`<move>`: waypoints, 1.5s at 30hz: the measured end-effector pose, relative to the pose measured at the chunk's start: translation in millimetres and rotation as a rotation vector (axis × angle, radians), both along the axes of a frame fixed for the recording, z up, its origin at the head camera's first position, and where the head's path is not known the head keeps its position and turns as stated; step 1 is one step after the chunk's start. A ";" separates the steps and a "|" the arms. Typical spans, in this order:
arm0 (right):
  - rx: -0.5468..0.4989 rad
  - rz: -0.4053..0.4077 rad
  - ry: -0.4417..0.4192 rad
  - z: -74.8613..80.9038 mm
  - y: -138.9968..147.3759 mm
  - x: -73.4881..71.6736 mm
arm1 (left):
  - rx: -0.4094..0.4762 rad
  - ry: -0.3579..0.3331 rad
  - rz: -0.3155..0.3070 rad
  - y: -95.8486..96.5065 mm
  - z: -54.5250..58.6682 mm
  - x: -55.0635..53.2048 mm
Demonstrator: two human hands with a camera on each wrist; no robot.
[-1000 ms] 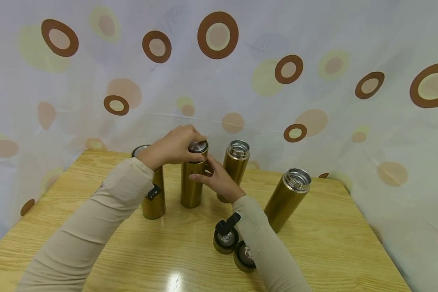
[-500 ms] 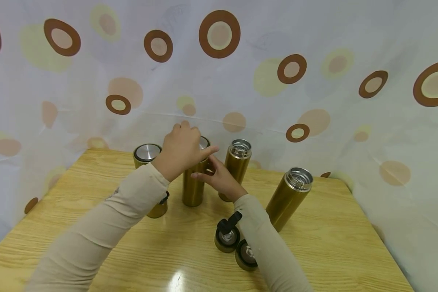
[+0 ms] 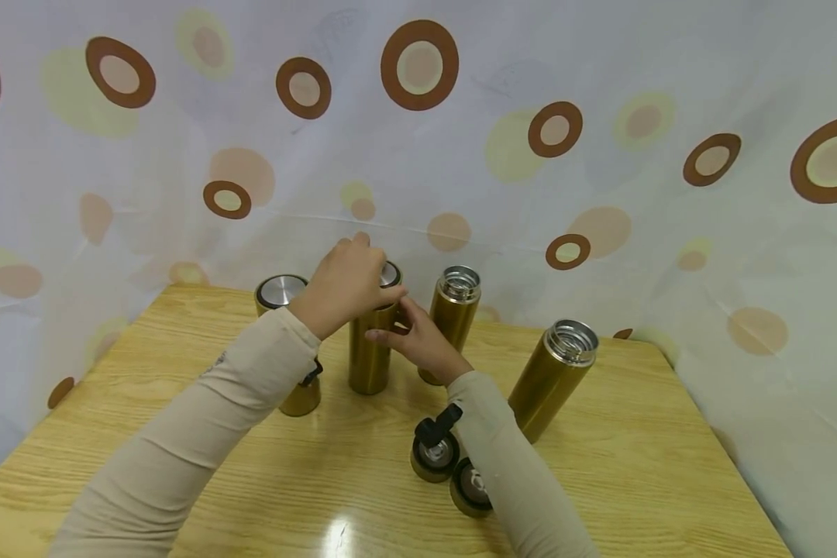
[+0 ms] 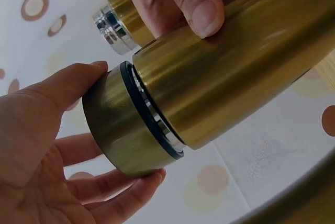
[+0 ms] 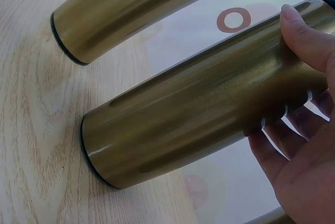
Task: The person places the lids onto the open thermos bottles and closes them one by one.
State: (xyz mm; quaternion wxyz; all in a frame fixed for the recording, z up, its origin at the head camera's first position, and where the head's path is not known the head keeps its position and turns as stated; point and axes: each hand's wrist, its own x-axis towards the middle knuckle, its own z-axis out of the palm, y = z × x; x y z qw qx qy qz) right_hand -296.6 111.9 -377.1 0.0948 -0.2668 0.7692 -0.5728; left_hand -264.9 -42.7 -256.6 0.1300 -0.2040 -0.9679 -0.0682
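A gold thermos bottle (image 3: 368, 360) stands upright on the table in the head view. My left hand (image 3: 345, 283) holds its gold lid (image 4: 123, 122) from above, thumb and fingers spread around the side. Between lid and body, the left wrist view shows a narrow gap with silver metal and a black ring. Lower down, my right hand (image 3: 421, 341) grips the bottle's upper body; in the right wrist view its thumb (image 5: 303, 35) lies on one side and the fingers on the other. My left hand partly hides the lid in the head view.
A lidded gold bottle (image 3: 282, 291) stands to the left, partly behind my left forearm. Two bottles without lids, one near (image 3: 453, 310) and one farther right (image 3: 554, 380), show silver necks. Two removed lids (image 3: 434, 457) lie beside my right forearm. A patterned cloth hangs behind the table.
My left hand has turned about the lid; its thumb, stretched away half a second ago, is now back against the lid. My right hand has stayed on the bottle's body.
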 end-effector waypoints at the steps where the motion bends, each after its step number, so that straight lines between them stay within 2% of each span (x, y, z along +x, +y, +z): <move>1: -0.004 0.001 0.001 -0.2 -0.2 0.1 | 0.013 -0.017 -0.012 -1.1 0.7 -0.4; 11: -0.009 0.008 -0.025 1.3 -3.3 1.9 | 0.150 -0.164 -0.172 -12.4 3.6 -7.6; 16: -0.003 0.018 -0.053 14.9 -4.6 13.4 | 0.215 -0.241 -0.223 -17.7 3.0 -10.7; 19: -0.004 0.021 -0.055 22.3 -4.9 19.5 | 0.214 -0.271 -0.251 -20.5 4.0 -11.5; 23: -0.004 0.027 -0.056 23.4 -4.6 20.1 | 0.180 -0.304 -0.311 -23.8 8.1 -10.6; 27: 0.000 0.032 -0.061 23.5 -3.8 19.7 | 0.152 -0.344 -0.342 -24.4 13.4 -8.6; 30: 0.009 0.032 -0.054 23.4 -3.5 19.6 | 0.142 -0.351 -0.351 -23.6 13.6 -8.1; 33: 0.014 0.034 -0.052 23.6 -2.9 20.3 | 0.162 -0.318 -0.359 -21.3 9.0 -8.6; 34: 0.019 0.030 -0.049 23.7 -2.7 20.6 | 0.164 -0.290 -0.346 -20.0 7.0 -8.4; 36: 0.023 0.032 -0.037 23.8 -2.6 20.8 | 0.168 -0.231 -0.268 -16.8 3.9 -6.2; 41: 0.022 0.037 -0.006 25.0 -2.8 20.6 | 0.101 -0.091 0.020 -4.1 2.1 6.0; 43: 0.025 0.031 -0.003 25.7 -2.5 20.6 | 0.072 -0.058 0.077 1.1 1.5 9.7; 45: 0.033 0.019 -0.002 26.1 -1.9 20.6 | 0.050 -0.027 0.099 4.9 0.5 12.0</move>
